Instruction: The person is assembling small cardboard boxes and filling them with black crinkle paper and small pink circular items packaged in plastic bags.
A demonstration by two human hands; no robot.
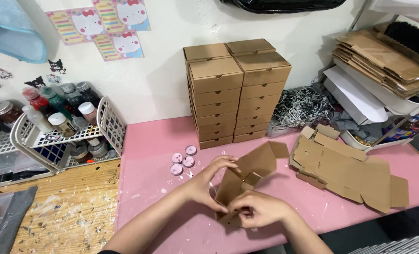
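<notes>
A half-folded brown cardboard box (254, 167) stands on the pink table top (148, 150) in front of me, its lid flap raised to the right. My left hand (209, 181) grips the box's left wall, fingers curled over the top edge. My right hand (256, 209) pinches the box's near bottom corner and covers it. A pile of flat unfolded cardboard blanks (346, 169) lies to the right of the box. Several small round pink tins (182, 160) sit just left of my left hand.
Stacks of finished brown boxes (235, 94) stand against the wall behind. A white wire basket with bottles (59, 127) sits at the left, on a paint-spattered wooden surface (68, 211). Shredded paper (303, 106) and shelves with flat cardboard (383, 61) fill the right.
</notes>
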